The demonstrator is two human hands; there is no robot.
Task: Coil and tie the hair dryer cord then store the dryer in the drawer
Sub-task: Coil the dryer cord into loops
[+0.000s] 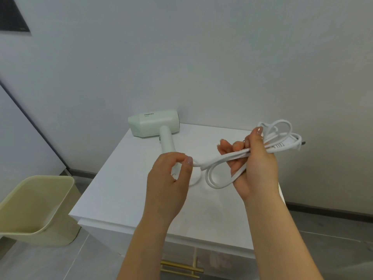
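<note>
A pale green hair dryer (155,123) lies on its side at the back of a white cabinet top (125,190), handle pointing toward me. Its white cord (218,158) runs from the handle's end to my hands. My right hand (256,164) grips a bundle of several cord loops, held above the cabinet; the plug end sticks out to the right. My left hand (169,178) pinches the cord close to the dryer's handle. A drawer front with a gold bar handle (181,268) shows at the bottom, closed.
A light green plastic bin (38,209) stands on the floor left of the cabinet. A grey-white wall rises right behind the cabinet. Grey floor tiles lie on both sides.
</note>
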